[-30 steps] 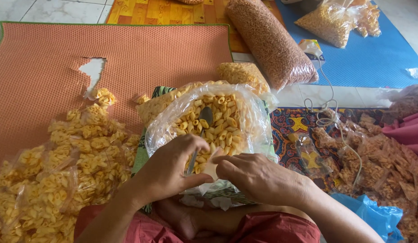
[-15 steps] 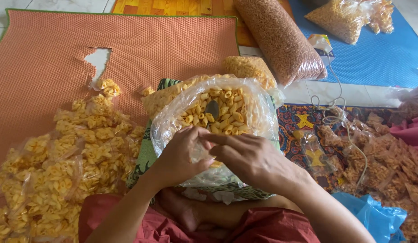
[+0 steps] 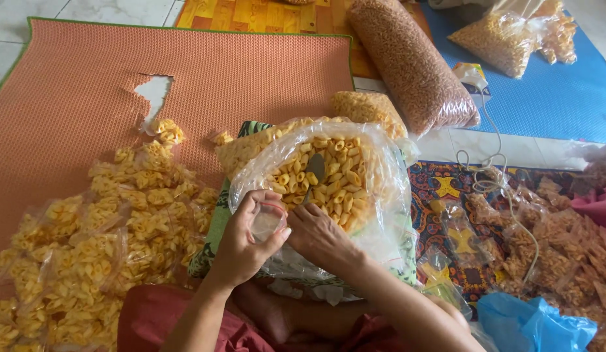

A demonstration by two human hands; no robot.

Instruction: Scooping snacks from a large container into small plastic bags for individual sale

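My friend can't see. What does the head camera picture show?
A left hand holds a small clear bag open while the right hand reaches into a big bag of yellow snacks. Filled little packets lie piled on an orange mat.

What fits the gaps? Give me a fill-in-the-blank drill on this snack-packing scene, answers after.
1. The left hand holds open a small empty ____ pouch.
2. A metal ____ lies in the big bag of yellow snacks.
3. The pile of filled packets rests on an ____ mat.
4. The right hand reaches into the big ____.

Answers: clear; spoon; orange; bag
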